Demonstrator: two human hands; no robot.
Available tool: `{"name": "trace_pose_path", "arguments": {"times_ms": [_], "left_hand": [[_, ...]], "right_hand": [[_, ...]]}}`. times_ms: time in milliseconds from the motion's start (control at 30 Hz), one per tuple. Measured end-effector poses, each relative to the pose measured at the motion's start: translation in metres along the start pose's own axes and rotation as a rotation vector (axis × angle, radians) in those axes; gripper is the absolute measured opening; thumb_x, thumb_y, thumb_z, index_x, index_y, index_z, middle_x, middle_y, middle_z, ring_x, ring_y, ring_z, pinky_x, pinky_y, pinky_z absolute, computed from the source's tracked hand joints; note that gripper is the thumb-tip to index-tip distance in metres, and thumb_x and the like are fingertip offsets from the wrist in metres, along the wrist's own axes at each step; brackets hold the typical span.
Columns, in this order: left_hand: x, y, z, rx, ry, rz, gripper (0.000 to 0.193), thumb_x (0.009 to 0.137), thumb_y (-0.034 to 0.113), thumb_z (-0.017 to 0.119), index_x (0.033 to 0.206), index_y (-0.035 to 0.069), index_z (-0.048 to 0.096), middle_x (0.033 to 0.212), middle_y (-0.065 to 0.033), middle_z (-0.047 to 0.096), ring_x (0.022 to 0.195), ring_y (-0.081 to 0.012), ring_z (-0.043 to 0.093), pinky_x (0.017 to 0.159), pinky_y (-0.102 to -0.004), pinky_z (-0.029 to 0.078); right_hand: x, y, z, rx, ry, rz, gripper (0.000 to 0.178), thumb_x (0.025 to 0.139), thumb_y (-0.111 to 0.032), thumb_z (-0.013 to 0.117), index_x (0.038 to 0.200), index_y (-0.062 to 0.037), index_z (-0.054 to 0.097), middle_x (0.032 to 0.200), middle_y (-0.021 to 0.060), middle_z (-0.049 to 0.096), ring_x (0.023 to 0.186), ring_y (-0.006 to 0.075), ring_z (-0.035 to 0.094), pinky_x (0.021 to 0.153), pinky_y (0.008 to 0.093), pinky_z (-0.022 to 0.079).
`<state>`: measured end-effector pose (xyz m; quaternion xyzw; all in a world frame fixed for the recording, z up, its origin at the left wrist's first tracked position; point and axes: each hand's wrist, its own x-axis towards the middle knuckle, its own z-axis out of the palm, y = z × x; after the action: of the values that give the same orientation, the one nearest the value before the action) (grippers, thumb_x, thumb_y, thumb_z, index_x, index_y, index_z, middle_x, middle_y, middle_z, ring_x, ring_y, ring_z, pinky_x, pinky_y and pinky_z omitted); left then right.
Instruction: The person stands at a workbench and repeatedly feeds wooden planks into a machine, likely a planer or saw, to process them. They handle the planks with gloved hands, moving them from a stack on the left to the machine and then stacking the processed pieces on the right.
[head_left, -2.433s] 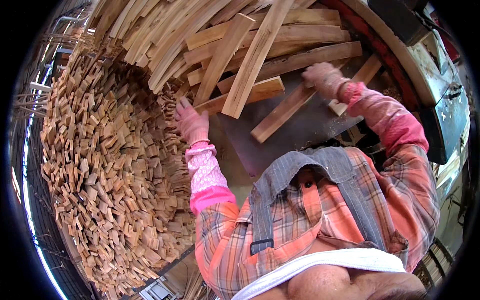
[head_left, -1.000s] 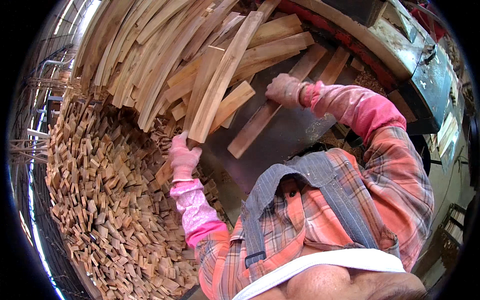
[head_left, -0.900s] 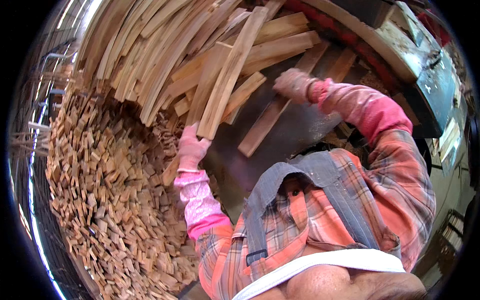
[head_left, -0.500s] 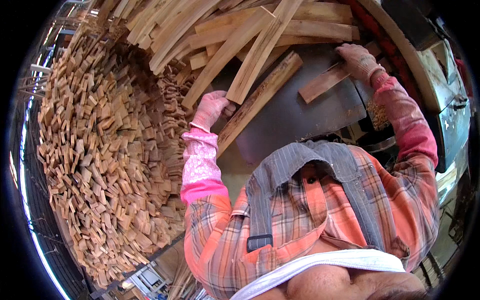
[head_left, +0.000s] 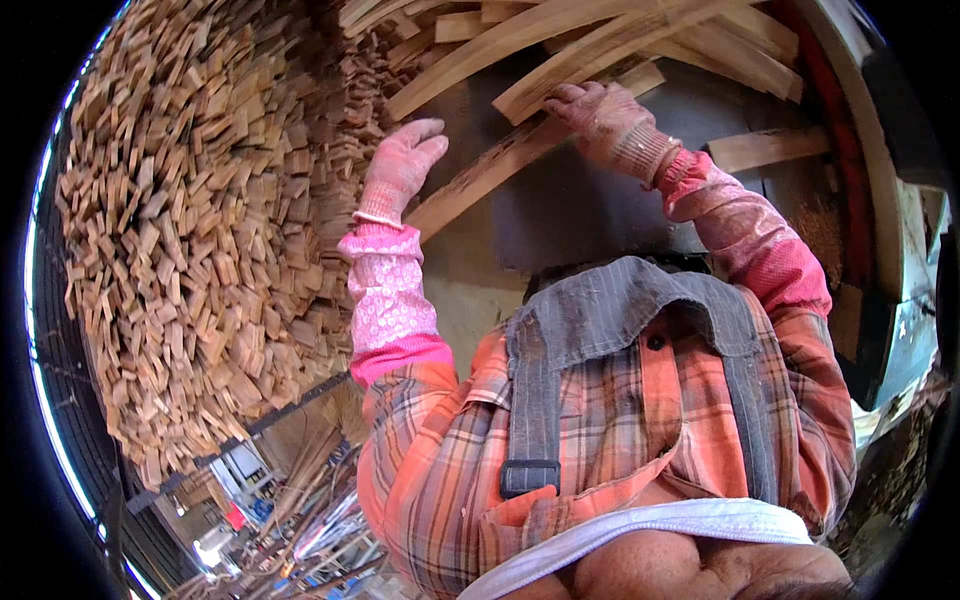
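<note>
L hand point(head_left: 402, 165) at 11 o'clock looks empty, grip wide, nr the lower end of a plank point(head_left: 490, 177), while R hand point(head_left: 605, 122) at 1 o'clock sits over same plank, prob. steadying it across the desk point(head_left: 600, 205) at 12; can't tell if R grip's closed.

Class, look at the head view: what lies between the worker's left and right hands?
In the head view, a dark-edged plank slants between the left hand and the right hand, over a dark flat surface.
</note>
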<state>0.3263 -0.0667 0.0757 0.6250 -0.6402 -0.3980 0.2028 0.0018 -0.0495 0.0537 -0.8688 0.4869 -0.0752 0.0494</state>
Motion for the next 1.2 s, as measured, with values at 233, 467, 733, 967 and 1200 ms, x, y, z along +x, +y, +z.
{"name": "trace_pose_path", "arguments": {"times_ms": [233, 467, 733, 967, 1200], "left_hand": [[-0.060, -0.081, -0.028, 0.430, 0.260, -0.527, 0.054, 0.095, 0.035, 0.069, 0.140, 0.006, 0.062, 0.132, -0.0173, 0.070, 0.122, -0.0312, 0.066, 0.104, -0.0395, 0.051], [-0.086, -0.151, 0.004, -1.043, 0.258, -0.179, 0.052, 0.087, 0.014, 0.072, 0.135, -0.004, 0.063, 0.121, -0.0162, 0.071, 0.109, -0.0249, 0.068, 0.098, -0.0380, 0.054], [-0.089, -0.065, 0.002, -1.001, 0.174, 0.212, 0.051, 0.084, 0.004, 0.072, 0.134, -0.003, 0.064, 0.116, -0.0179, 0.073, 0.107, -0.0238, 0.071, 0.099, -0.0373, 0.055], [-0.058, -0.031, 0.029, -1.063, -0.011, 0.328, 0.046, 0.082, 0.012, 0.070, 0.125, -0.006, 0.069, 0.111, -0.0200, 0.075, 0.104, -0.0276, 0.072, 0.100, -0.0398, 0.056], [-0.036, 0.081, 0.072, -0.533, -0.275, 0.263, 0.035, 0.087, 0.006, 0.069, 0.120, -0.006, 0.070, 0.115, -0.0132, 0.074, 0.107, -0.0213, 0.070, 0.102, -0.0331, 0.051]], "right_hand": [[-0.001, -0.008, 0.002, 0.055, 0.007, 0.031, 0.048, 0.086, -0.008, 0.064, 0.133, -0.0139, 0.061, 0.133, 0.0101, 0.060, 0.123, 0.0325, 0.061, 0.099, 0.0443, 0.054], [-0.031, 0.009, 0.040, 0.058, 0.191, -0.021, 0.053, 0.083, -0.011, 0.067, 0.135, -0.0141, 0.058, 0.141, 0.0090, 0.058, 0.126, 0.0355, 0.059, 0.102, 0.0461, 0.052], [-0.105, -0.010, 0.008, 0.709, -0.063, 0.260, 0.049, 0.090, -0.015, 0.073, 0.137, -0.0101, 0.061, 0.133, 0.0100, 0.065, 0.125, 0.0279, 0.061, 0.105, 0.0408, 0.050], [-0.126, -0.024, 0.022, 2.120, -0.126, 0.555, 0.052, 0.092, -0.028, 0.077, 0.134, 0.0000, 0.062, 0.124, 0.0073, 0.069, 0.109, 0.0191, 0.064, 0.095, 0.0328, 0.051], [-0.199, -0.070, -0.026, 2.105, 0.544, 0.715, 0.045, 0.091, -0.028, 0.080, 0.126, -0.0020, 0.069, 0.113, 0.0065, 0.072, 0.096, 0.0163, 0.065, 0.082, 0.0324, 0.054]]}}
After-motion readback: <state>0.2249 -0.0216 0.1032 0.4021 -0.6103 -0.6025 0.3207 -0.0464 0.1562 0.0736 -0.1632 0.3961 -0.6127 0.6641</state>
